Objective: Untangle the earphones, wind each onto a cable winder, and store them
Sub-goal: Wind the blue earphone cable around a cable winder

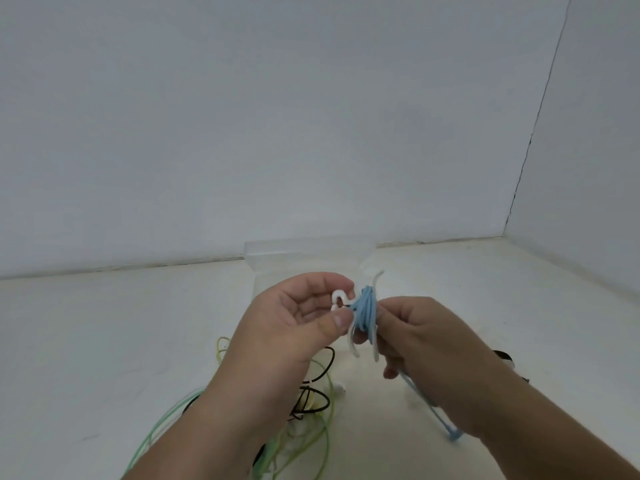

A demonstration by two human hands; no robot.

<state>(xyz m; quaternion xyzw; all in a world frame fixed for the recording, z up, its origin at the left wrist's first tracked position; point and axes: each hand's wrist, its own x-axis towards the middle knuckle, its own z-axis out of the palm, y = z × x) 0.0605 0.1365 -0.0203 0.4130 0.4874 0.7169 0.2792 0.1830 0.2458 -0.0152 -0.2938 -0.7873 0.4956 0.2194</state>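
My feed shows two bare hands and two bare forearms. The left hand (287, 317) shows at the near left, and its forearm (214, 427) is uncovered all the way to the near edge of the view. The right hand (426, 337) shows at the near right, and its forearm (554, 427) is likewise uncovered as far as the edge. The thumbnail (341, 320) on the left hand is short and plain, trimmed close to the tip. Creases cross the left palm, and folds mark the right knuckles. The picture is soft, so I can make out no finer detail.
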